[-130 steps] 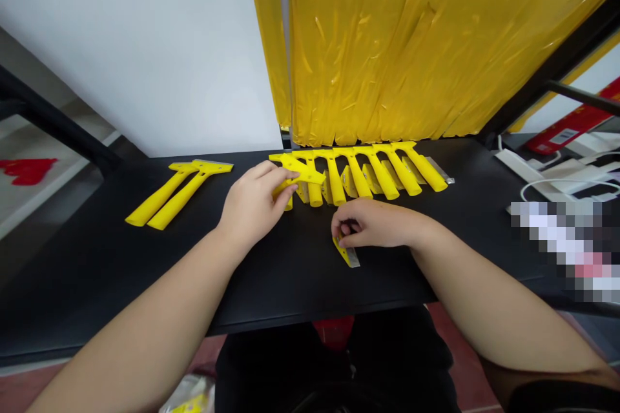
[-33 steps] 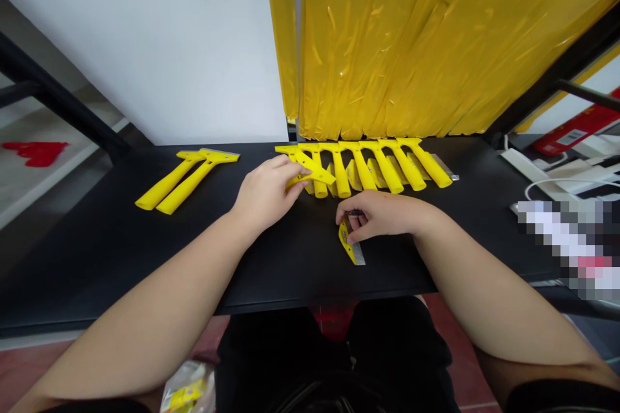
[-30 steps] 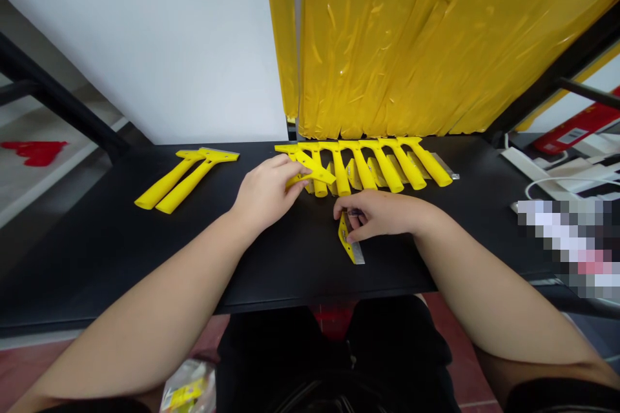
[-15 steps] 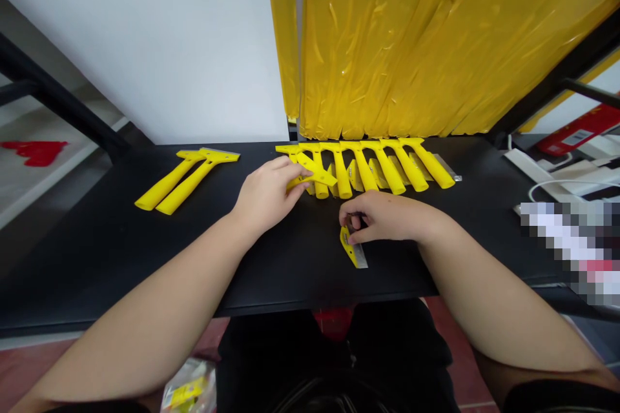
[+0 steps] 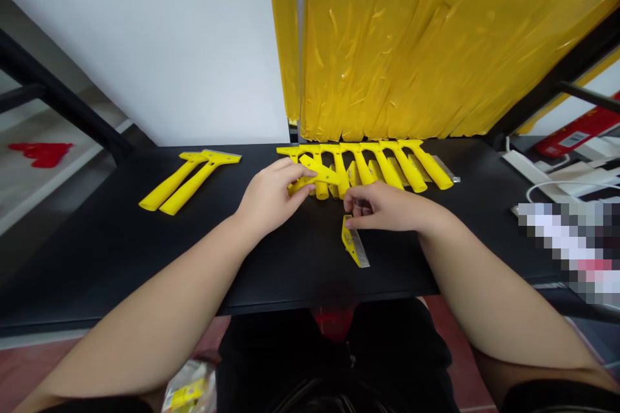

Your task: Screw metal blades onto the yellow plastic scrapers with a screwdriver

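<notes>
My left hand pinches a yellow scraper handle by its neck, its wide yellow head pointing right. The fingers hide much of the grip. My right hand is just to the right, fingers loosely curled with the thumb apart from the index finger; nothing shows between them. Beneath its thumb, a yellow scraper blade holder with a metal blade lies on the black table. Whether the thumb touches it I cannot tell. Behind both hands, several yellow scraper handles form a row, with bladed pieces lying between them.
Two yellow scrapers lie side by side at the left. Yellow plastic sheeting and a white panel rise at the table's back. White power strips with cables are at the right. A plastic bag sits below the front edge.
My right hand has risen slightly away from the blade holder, uncovering more of it. My left hand has shifted slightly right with the scraper handle.
</notes>
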The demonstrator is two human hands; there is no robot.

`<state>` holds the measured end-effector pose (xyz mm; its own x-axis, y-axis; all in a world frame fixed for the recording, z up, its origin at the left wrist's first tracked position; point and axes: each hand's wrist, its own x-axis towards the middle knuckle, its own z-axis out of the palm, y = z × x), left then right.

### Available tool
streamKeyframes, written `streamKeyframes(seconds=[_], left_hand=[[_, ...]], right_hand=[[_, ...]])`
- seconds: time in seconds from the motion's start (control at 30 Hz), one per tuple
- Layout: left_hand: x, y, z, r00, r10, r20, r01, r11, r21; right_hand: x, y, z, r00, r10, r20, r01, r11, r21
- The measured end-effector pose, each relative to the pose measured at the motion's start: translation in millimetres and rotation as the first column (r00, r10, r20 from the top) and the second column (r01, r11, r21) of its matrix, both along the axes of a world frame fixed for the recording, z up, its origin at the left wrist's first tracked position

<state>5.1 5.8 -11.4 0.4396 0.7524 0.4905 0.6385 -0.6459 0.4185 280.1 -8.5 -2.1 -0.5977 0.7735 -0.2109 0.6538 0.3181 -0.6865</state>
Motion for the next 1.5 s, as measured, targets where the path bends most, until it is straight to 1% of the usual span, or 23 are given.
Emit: streamKeyframes(seconds=[0.07,0.1,0.17,0.27,0.37,0.47,0.53,0.63,0.67,0.7,0.73,0.77,0.8,0.83,0.87,0.9,0.97,1.07,1.13,1.2,1.4,1.5], left_hand=[[4,-3,-0.1,0.990,-0.014,0.141,0.024,0.998,-0.066],[7,-5,-0.3,0.977,-0.010,0.213,0.033,0.994,-0.105],[14,-10,-1.0,0.939,0.009,0.343,0.059,0.981,-0.187],[27,-16,-2.6,0.872,0.043,0.487,0.106,0.955,-0.275],[42,-20,-3.7,0.827,0.116,0.551,0.067,0.951,-0.301],[55,-20,-2.4,0.796,0.177,0.579,0.005,0.954,-0.299],[60,-19,0.1,0.785,0.173,0.595,0.037,0.945,-0.325],[58,-21,4.5,0.779,0.123,0.614,0.121,0.932,-0.340],[55,-23,5.6,0.799,0.104,0.592,0.121,0.937,-0.328],[53,-27,6.3,0.845,0.076,0.530,0.112,0.943,-0.313],[51,-31,6.5,0.905,0.036,0.424,0.105,0.947,-0.304],[51,-37,6.2,0.961,-0.021,0.276,0.108,0.947,-0.303],[51,-44,5.4,0.990,-0.091,0.108,0.121,0.942,-0.314],[54,-51,4.2,0.987,-0.157,-0.041,0.135,0.934,-0.332],[58,-59,2.5,0.970,-0.195,-0.143,0.138,0.931,-0.337],[63,-66,0.6,0.955,-0.202,-0.217,0.122,0.936,-0.331],[75,-77,-3.7,0.933,-0.162,-0.322,0.061,0.952,-0.301],[91,-84,-9.8,0.909,-0.086,-0.407,-0.017,0.970,-0.243],[96,-84,-12.6,0.899,-0.077,-0.431,-0.023,0.975,-0.223],[96,-83,-14.1,0.897,-0.086,-0.434,-0.018,0.973,-0.229],[79,-82,-14.1,0.911,-0.078,-0.404,-0.047,0.956,-0.291],[64,-81,-13.9,0.918,-0.050,-0.393,-0.085,0.944,-0.319]], right_hand=[[-1,2,-2,0.993,-0.040,-0.110,0.044,0.999,0.027],[-2,2,-4,0.983,-0.049,-0.178,0.053,0.998,0.020],[-9,1,-8,0.942,-0.063,-0.330,0.054,0.998,-0.036],[-24,-3,-14,0.845,-0.086,-0.528,0.009,0.989,-0.147],[-41,-9,-21,0.757,-0.119,-0.642,-0.012,0.981,-0.196],[-52,-12,-25,0.651,-0.212,-0.729,-0.007,0.958,-0.285],[-52,-12,-23,0.605,-0.257,-0.754,-0.009,0.944,-0.330],[-40,-8,-12,0.569,-0.314,-0.760,0.012,0.927,-0.375],[-34,-7,-6,0.551,-0.346,-0.759,0.042,0.920,-0.390],[-26,-4,-1,0.529,-0.386,-0.756,0.087,0.911,-0.404],[-18,-1,4,0.504,-0.425,-0.752,0.142,0.900,-0.412],[-10,2,8,0.475,-0.459,-0.751,0.205,0.887,-0.413],[-2,5,12,0.455,-0.481,-0.749,0.254,0.876,-0.409],[4,8,15,0.436,-0.498,-0.750,0.298,0.866,-0.401],[10,11,16,0.424,-0.511,-0.748,0.335,0.855,-0.394],[14,14,17,0.417,-0.522,-0.744,0.363,0.846,-0.390],[19,17,17,0.427,-0.537,-0.728,0.399,0.834,-0.382],[20,19,14,0.478,-0.528,-0.702,0.403,0.842,-0.359],[19,20,13,0.505,-0.512,-0.695,0.389,0.854,-0.346],[19,21,12,0.514,-0.505,-0.694,0.379,0.859,-0.344],[22,23,12,0.469,-0.535,-0.703,0.377,0.841,-0.388],[23,23,12,0.477,-0.539,-0.694,0.378,0.839,-0.392]])
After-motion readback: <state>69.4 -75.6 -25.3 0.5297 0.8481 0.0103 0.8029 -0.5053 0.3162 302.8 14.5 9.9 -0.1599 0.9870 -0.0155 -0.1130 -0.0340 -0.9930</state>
